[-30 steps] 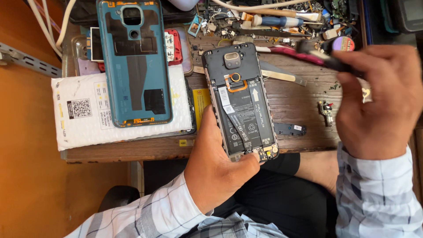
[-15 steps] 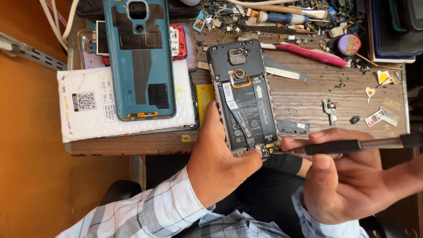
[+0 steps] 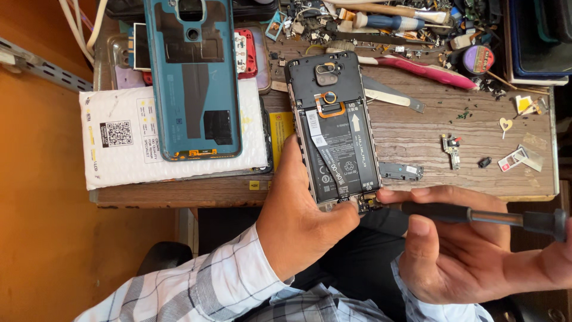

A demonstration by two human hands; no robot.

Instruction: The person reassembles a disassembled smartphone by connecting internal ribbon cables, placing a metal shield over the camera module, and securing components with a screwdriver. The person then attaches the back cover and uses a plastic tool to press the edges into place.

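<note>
The opened phone [image 3: 336,128] lies at centre frame with its back removed and battery exposed; its lower end overhangs the front edge of the wooden bench [image 3: 417,128]. Bare bench surface lies to its right, broken only by a small black cover plate [image 3: 401,172], a small circuit part [image 3: 451,149] and loose bits near the right edge. At upper left, the teal back cover [image 3: 193,77] rests on a white padded envelope [image 3: 173,140]. Tools and scrap crowd the top edge, where a pink-handled tool [image 3: 426,68] lies; many items there are too small to identify.

The left hand [image 3: 301,220] clasps the phone's lower left edge, thumb across the bottom. The right hand [image 3: 459,250] is closed around a black screwdriver [image 3: 471,213], held level, its tip at the phone's bottom end; the tip itself is hard to make out. The handle is cut off at the right frame edge.
</note>
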